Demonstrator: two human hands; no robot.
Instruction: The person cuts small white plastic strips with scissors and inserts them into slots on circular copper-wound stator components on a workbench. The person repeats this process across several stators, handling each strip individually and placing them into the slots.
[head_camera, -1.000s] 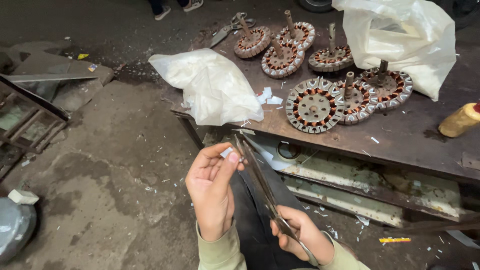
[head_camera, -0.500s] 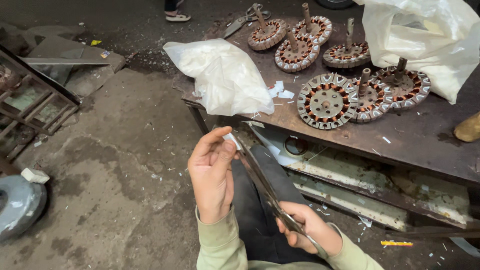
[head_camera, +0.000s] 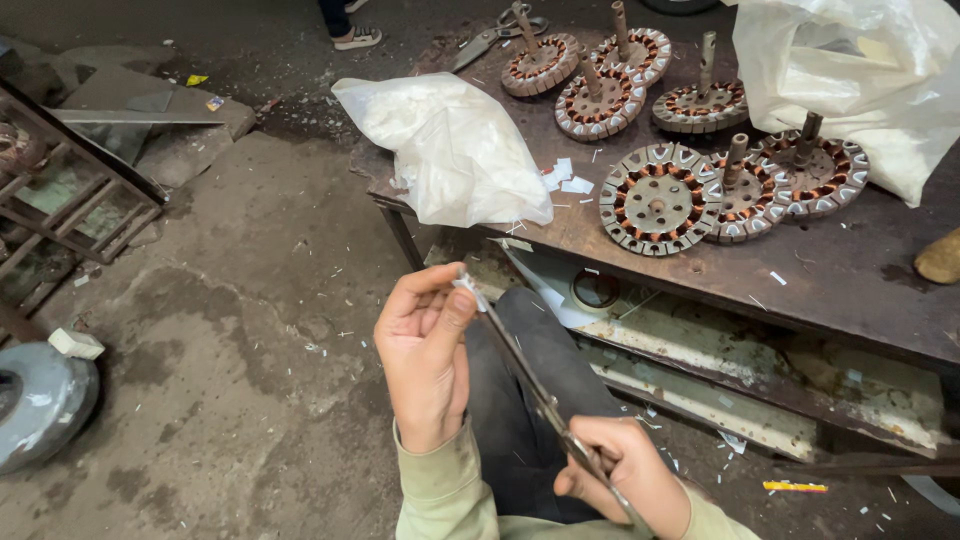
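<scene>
My left hand (head_camera: 425, 350) pinches a small white strip of paper (head_camera: 468, 287) between thumb and fingertips, raised in front of my lap. My right hand (head_camera: 620, 480) grips the handles of long metal scissors (head_camera: 525, 370), whose blades reach up to the strip at my left fingertips. Both sleeves are pale green. On the rusty metal table (head_camera: 860, 290) beyond lie several round motor stators with copper windings (head_camera: 658, 198) and a white plastic bag (head_camera: 450, 150) with small white paper pieces (head_camera: 565, 180) beside it.
A larger white bag (head_camera: 850, 70) sits at the table's far right. Another pair of shears (head_camera: 490, 38) lies at the table's back. Someone's shoe (head_camera: 350, 35) stands on the concrete floor (head_camera: 230, 330). A metal frame (head_camera: 70, 190) and a grey round object (head_camera: 40, 400) are at left.
The view has shifted slightly, bringing the table closer. My hands keep the same hold, with the scissors' blades staying at the strip in my left fingers.
</scene>
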